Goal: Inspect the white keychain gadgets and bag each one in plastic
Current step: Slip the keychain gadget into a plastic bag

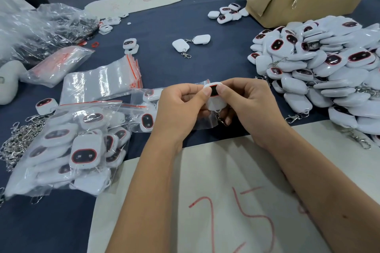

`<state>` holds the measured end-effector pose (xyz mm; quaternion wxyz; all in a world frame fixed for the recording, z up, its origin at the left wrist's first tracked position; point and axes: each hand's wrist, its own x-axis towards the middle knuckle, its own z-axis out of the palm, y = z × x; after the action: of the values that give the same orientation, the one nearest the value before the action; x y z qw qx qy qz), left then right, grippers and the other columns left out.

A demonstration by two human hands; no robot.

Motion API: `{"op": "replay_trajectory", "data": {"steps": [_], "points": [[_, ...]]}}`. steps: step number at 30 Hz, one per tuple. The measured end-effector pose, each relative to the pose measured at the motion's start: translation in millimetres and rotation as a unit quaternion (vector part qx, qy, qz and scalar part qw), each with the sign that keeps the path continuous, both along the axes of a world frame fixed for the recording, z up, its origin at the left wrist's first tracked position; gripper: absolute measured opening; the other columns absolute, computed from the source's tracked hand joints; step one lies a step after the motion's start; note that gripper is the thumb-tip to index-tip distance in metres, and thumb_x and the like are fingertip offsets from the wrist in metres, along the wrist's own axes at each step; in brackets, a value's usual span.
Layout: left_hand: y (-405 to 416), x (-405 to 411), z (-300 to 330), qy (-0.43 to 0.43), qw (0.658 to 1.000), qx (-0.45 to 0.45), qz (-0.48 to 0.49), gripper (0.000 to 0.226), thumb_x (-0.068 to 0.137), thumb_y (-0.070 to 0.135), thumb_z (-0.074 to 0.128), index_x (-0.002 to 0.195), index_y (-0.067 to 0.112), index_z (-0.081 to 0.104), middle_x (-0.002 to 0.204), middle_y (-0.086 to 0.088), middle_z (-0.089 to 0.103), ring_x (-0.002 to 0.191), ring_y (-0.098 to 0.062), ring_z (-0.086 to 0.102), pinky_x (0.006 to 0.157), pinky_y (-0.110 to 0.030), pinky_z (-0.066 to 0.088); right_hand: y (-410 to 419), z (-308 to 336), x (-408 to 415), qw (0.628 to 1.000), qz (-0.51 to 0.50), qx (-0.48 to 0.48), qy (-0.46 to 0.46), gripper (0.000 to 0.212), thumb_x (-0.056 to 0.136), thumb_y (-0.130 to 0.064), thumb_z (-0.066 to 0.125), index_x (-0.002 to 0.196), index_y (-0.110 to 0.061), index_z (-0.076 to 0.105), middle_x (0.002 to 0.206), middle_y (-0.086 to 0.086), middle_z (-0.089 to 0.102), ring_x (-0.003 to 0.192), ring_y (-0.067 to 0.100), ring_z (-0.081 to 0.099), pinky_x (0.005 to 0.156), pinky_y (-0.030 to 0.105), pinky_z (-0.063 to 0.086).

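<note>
Both hands hold one white keychain gadget [216, 101] with a dark, red-rimmed window, above the table's middle. My left hand [181, 107] pinches its left side, thumb on the front. My right hand [248, 104] grips its right side, thumb by the window. The metal clasp [221, 119] hangs below, between the fingers. A small clear plastic bag [203, 123] lies under and behind the gadget, partly hidden by my hands. A large heap of unbagged gadgets [320, 68] lies to the right. Bagged gadgets [72, 150] pile up at the left.
A stack of empty zip bags [102, 82] with red strips lies left of centre. A cardboard box [304, 0] with a red sign stands at the back right. Two loose gadgets [191, 42] lie mid-table. A white sheet [226, 201] with red numerals covers the near edge. Crumpled plastic [41, 28] sits far left.
</note>
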<state>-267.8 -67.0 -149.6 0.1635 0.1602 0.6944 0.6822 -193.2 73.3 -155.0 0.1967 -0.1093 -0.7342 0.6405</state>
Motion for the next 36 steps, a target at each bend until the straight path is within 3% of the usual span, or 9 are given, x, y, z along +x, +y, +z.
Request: {"op": "replay_trajectory", "data": {"steps": [7, 17, 22, 26, 30, 36], "points": [[-0.6, 0.2, -1.1, 0.001, 1.000, -0.007, -0.004, 0.008, 0.097, 0.018, 0.072, 0.098, 0.013, 0.079, 0.086, -0.006, 0.080, 0.083, -0.022, 0.077, 0.070, -0.029, 0.063, 1.2, -3.6, -2.1, 0.999, -0.026, 0.035, -0.015, 0.019, 0.104, -0.016, 0.062, 0.096, -0.017, 0.079, 0.061, -0.002, 0.069, 0.043, 0.008, 0.054, 0.044, 0.021, 0.044], [-0.8, -1.2, -3.3, -0.004, 1.000, -0.009, -0.010, 0.010, 0.097, 0.017, 0.072, 0.100, 0.010, 0.078, 0.087, -0.007, 0.080, 0.082, -0.019, 0.077, 0.068, -0.027, 0.061, 2.3, -5.9, -4.2, 0.998, -0.029, 0.056, -0.020, 0.020, 0.103, -0.017, 0.063, 0.092, -0.020, 0.078, 0.064, -0.007, 0.069, 0.051, 0.009, 0.058, 0.049, 0.017, 0.043], [-0.1, -2.4, -4.0, -0.005, 1.000, 0.010, 0.017, 0.010, 0.097, 0.016, 0.072, 0.100, 0.009, 0.078, 0.084, -0.007, 0.079, 0.076, -0.016, 0.075, 0.068, -0.027, 0.061, 0.9, -4.2, -3.0, 1.000, 0.014, 0.013, -0.009, 0.017, 0.105, -0.015, 0.060, 0.103, -0.014, 0.077, 0.069, -0.001, 0.070, 0.050, 0.009, 0.052, 0.048, 0.022, 0.044], [0.9, -2.1, -4.2, 0.004, 0.999, 0.020, 0.031, 0.009, 0.095, 0.017, 0.074, 0.099, 0.010, 0.079, 0.086, -0.008, 0.079, 0.077, -0.018, 0.076, 0.067, -0.026, 0.060, 3.0, -5.7, -2.5, 0.999, 0.032, 0.010, -0.007, 0.013, 0.101, -0.009, 0.065, 0.108, -0.013, 0.075, 0.076, 0.007, 0.074, 0.058, 0.011, 0.061, 0.055, 0.024, 0.052], [1.8, -1.1, -4.3, 0.013, 0.999, 0.027, 0.031, 0.008, 0.096, 0.017, 0.074, 0.099, 0.014, 0.080, 0.087, -0.007, 0.079, 0.080, -0.020, 0.076, 0.070, -0.028, 0.061, 3.3, -8.5, -3.6, 0.999, 0.027, 0.032, 0.015, 0.015, 0.100, -0.006, 0.066, 0.111, -0.012, 0.074, 0.079, 0.002, 0.077, 0.061, 0.011, 0.064, 0.059, 0.026, 0.054], [1.6, -1.2, -3.2, 0.036, 0.999, 0.009, 0.039, 0.008, 0.095, 0.015, 0.075, 0.099, 0.011, 0.080, 0.080, -0.006, 0.078, 0.070, -0.016, 0.074, 0.063, -0.024, 0.059, 3.5, -13.2, -6.1, 0.997, 0.019, 0.072, 0.027, 0.019, 0.100, -0.003, 0.065, 0.114, -0.011, 0.075, 0.083, -0.002, 0.077, 0.063, 0.004, 0.063, 0.063, 0.020, 0.051]]}}
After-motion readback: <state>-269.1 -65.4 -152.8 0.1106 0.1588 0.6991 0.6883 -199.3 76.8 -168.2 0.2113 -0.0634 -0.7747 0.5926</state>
